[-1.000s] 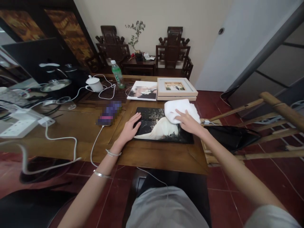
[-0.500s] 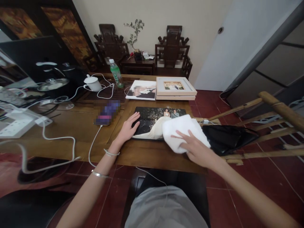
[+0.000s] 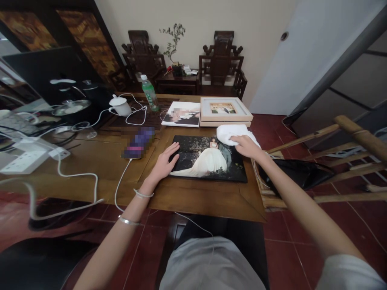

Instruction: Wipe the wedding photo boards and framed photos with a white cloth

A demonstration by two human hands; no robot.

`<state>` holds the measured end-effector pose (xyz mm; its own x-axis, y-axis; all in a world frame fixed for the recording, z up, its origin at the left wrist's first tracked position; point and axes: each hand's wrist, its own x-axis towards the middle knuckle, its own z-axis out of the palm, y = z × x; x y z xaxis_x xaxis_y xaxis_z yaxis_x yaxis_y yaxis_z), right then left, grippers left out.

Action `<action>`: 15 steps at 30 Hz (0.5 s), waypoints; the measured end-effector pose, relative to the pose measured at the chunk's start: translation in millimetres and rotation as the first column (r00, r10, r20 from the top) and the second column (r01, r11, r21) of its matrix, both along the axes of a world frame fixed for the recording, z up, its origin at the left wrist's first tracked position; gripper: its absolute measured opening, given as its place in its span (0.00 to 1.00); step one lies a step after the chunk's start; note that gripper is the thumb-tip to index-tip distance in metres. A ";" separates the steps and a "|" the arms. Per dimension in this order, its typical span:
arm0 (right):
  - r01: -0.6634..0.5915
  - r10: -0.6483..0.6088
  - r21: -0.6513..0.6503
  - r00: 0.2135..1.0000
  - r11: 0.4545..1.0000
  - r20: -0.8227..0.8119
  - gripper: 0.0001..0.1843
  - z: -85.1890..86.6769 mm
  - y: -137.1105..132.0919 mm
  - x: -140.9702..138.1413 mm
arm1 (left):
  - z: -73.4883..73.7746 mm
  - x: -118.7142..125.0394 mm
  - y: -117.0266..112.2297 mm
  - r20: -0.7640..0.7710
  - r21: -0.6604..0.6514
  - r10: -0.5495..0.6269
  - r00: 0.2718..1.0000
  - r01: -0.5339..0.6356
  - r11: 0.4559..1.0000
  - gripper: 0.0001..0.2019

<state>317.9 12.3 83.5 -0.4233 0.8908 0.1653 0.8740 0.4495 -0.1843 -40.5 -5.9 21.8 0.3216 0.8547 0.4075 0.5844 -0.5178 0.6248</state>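
A dark wedding photo panel (image 3: 208, 163) lies flat on the wooden table (image 3: 193, 195) in front of me. My left hand (image 3: 165, 161) rests flat on its left edge, fingers stretched out and holding nothing. At the panel's far right corner, my right hand (image 3: 246, 146) grips a white cloth (image 3: 231, 132), which covers that corner. Part of the fingers is hidden by the cloth's folds.
Behind the panel lie a white-edged photo (image 3: 183, 114) and stacked light-wood picture frames (image 3: 225, 119). To the left are a phone (image 3: 139, 143) on a cable, a green bottle (image 3: 150, 94), a lidded white cup (image 3: 120, 105) and a power strip (image 3: 28, 155). A bamboo chair (image 3: 356, 135) stands right.
My right hand has carried the cloth away from me, from the panel's near right part to its far right corner, uncovering the picture. My left hand stays in place.
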 end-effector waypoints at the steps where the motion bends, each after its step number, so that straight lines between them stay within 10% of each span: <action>1: 0.003 -0.003 -0.004 1.000 1.000 0.013 0.29 0.0 -3.5 -2.5 | -0.2 0.0 0.0 0.000 0.000 0.002 1.000 -0.002 1.000 0.23; 15: -0.266 0.271 -0.152 0.963 0.952 0.014 0.28 -0.6 -178.7 -27.9 | -1.5 0.7 0.8 0.004 0.012 0.003 1.000 -0.003 1.000 0.23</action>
